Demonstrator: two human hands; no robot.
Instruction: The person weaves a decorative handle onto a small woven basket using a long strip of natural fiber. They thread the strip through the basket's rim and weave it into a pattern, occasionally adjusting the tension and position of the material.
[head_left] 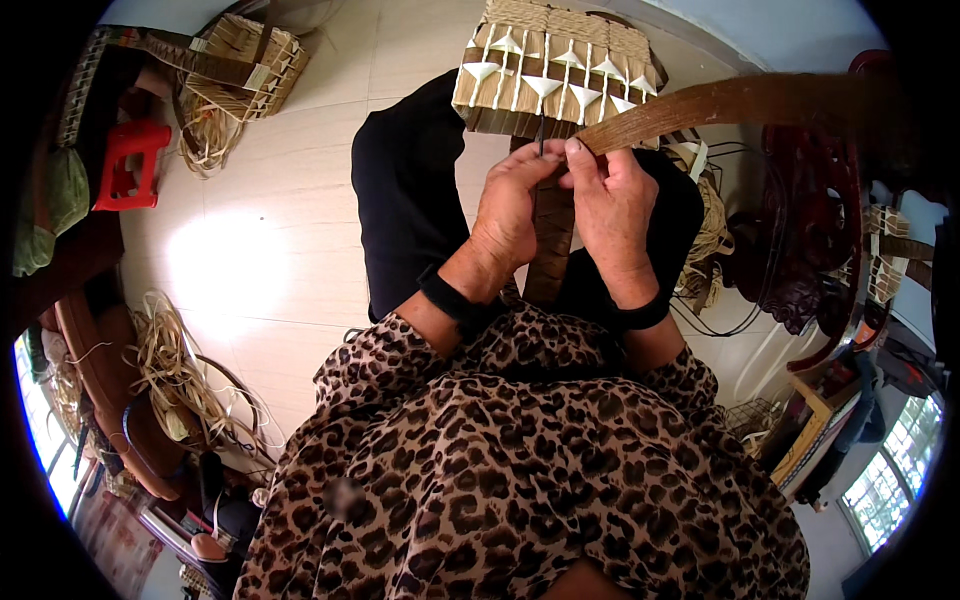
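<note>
My left hand (508, 208) and my right hand (612, 210) meet fingertip to fingertip above my lap. The right one pinches the near end of a long brown fibre strip (690, 108), which curves away to the right. My left fingers are closed on a brown wrapped band (550, 245), which hangs down between my wrists; part of the grip is hidden. A thin dark rod (541, 133) stands up by the left fingertips; I cannot tell what it is. Just beyond my fingers is a woven straw basket (550, 65) with white cords and white triangles on its side.
Another woven basket (255, 75) with a brown band lies at the far left, near a red plastic stool (130, 165). Loose pale strips (175, 365) are heaped at the left, and more strips (708, 240) lie by my right knee. Carved dark furniture (800, 230) stands on the right.
</note>
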